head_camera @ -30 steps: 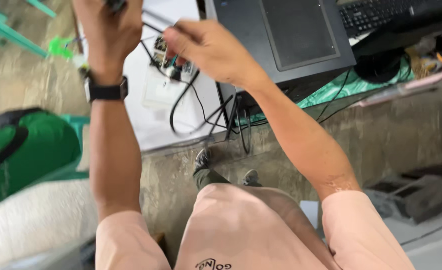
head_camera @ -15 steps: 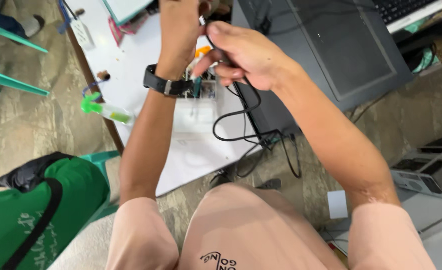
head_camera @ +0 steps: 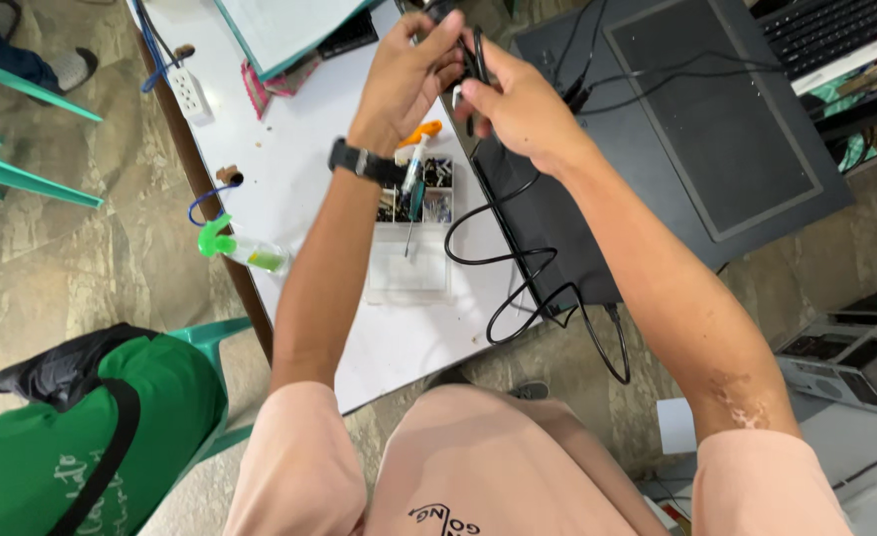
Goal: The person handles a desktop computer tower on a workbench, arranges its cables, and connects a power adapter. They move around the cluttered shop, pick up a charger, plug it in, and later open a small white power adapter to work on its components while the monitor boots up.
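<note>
Pinched shut between left hand (head_camera: 408, 74) and right hand (head_camera: 518, 104), the black cable (head_camera: 503, 260) is best kept clear of the parts tray (head_camera: 408, 273).

Over a white table (head_camera: 289, 179), the left hand (head_camera: 408, 74) and right hand (head_camera: 518, 104) pinch a black cable (head_camera: 498, 260) together; its loops trail over the table edge. A clear compartment box (head_camera: 410, 238) lies below, beside a dark laptop (head_camera: 696, 129).

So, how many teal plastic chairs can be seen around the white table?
2. One teal chair stands at the upper left edge; another chair is lower left, beside the white table, mostly covered by a green bag. More may be hidden.
</note>
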`<state>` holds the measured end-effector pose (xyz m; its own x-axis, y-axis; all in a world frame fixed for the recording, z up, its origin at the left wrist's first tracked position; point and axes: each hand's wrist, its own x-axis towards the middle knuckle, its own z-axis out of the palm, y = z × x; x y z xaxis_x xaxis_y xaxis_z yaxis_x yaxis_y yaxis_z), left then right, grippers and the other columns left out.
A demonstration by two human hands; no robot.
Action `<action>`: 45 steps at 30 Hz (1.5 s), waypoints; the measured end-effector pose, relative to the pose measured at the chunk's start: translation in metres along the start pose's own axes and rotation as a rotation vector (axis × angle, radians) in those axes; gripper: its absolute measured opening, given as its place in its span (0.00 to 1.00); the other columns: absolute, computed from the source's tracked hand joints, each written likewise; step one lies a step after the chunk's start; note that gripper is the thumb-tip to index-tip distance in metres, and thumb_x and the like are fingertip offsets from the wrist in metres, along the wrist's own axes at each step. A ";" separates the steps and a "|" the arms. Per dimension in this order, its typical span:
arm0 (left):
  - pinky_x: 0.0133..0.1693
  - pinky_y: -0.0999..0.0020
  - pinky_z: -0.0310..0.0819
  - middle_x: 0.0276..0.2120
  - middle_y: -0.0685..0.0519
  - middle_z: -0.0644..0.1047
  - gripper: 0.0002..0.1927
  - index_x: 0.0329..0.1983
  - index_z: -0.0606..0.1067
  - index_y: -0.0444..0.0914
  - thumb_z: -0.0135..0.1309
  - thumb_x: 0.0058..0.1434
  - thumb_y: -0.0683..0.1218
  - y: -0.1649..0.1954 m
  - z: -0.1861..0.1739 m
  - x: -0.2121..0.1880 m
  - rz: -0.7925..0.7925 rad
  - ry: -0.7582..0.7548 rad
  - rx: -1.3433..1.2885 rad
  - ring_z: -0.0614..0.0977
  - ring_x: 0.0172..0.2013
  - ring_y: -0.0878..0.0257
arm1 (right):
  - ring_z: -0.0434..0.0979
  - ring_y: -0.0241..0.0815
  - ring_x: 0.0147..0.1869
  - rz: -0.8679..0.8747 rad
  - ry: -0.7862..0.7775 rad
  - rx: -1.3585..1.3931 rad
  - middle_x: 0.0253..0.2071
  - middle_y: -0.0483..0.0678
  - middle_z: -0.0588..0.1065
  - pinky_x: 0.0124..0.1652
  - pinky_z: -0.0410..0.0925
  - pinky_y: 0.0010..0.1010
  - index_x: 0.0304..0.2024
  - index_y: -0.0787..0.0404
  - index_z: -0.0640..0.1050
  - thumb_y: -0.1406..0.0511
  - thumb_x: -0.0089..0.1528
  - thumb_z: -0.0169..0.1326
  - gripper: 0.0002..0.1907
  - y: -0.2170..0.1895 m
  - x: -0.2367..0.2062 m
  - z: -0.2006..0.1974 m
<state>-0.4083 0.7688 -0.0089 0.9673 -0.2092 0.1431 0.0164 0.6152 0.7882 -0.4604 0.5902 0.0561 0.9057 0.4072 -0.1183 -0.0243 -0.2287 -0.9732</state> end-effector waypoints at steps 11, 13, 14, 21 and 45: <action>0.57 0.53 0.78 0.56 0.36 0.77 0.22 0.59 0.67 0.29 0.36 0.74 0.51 -0.047 -0.021 -0.007 -0.341 0.132 -0.373 0.84 0.52 0.49 | 0.75 0.41 0.29 0.100 -0.102 -0.475 0.40 0.47 0.79 0.32 0.69 0.33 0.69 0.50 0.67 0.69 0.68 0.47 0.26 0.009 0.003 0.006; 0.58 0.53 0.77 0.59 0.36 0.74 0.22 0.64 0.64 0.30 0.36 0.75 0.50 -0.050 -0.022 -0.002 -0.288 0.104 -0.411 0.81 0.57 0.48 | 0.77 0.42 0.27 0.155 -0.107 -0.458 0.41 0.48 0.79 0.31 0.70 0.35 0.72 0.47 0.62 0.70 0.66 0.45 0.32 0.002 0.001 0.007; 0.56 0.54 0.78 0.59 0.36 0.75 0.22 0.64 0.64 0.30 0.37 0.75 0.50 -0.052 -0.022 0.001 -0.274 0.117 -0.397 0.82 0.55 0.49 | 0.77 0.42 0.28 0.159 -0.112 -0.461 0.41 0.48 0.79 0.32 0.70 0.35 0.73 0.48 0.60 0.70 0.66 0.45 0.32 -0.001 0.001 0.007; 0.38 0.64 0.75 0.57 0.40 0.77 0.19 0.61 0.66 0.32 0.36 0.76 0.50 -0.067 -0.039 0.022 -0.233 0.122 -0.436 0.76 0.34 0.60 | 0.78 0.55 0.50 0.156 -0.200 -0.757 0.55 0.55 0.76 0.47 0.71 0.40 0.77 0.54 0.47 0.73 0.59 0.47 0.45 0.022 -0.006 0.003; 0.38 0.55 0.75 0.46 0.34 0.73 0.28 0.52 0.70 0.31 0.62 0.61 0.56 -0.124 -0.100 -0.054 -0.805 0.116 1.585 0.78 0.40 0.44 | 0.80 0.41 0.55 0.128 -0.231 -0.455 0.58 0.47 0.78 0.54 0.71 0.33 0.66 0.56 0.69 0.65 0.64 0.55 0.27 0.009 -0.050 -0.027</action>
<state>-0.4369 0.7796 -0.1741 0.8566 0.0322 -0.5149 0.2803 -0.8669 0.4123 -0.4944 0.5443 0.0585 0.7895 0.5230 -0.3211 0.1039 -0.6295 -0.7700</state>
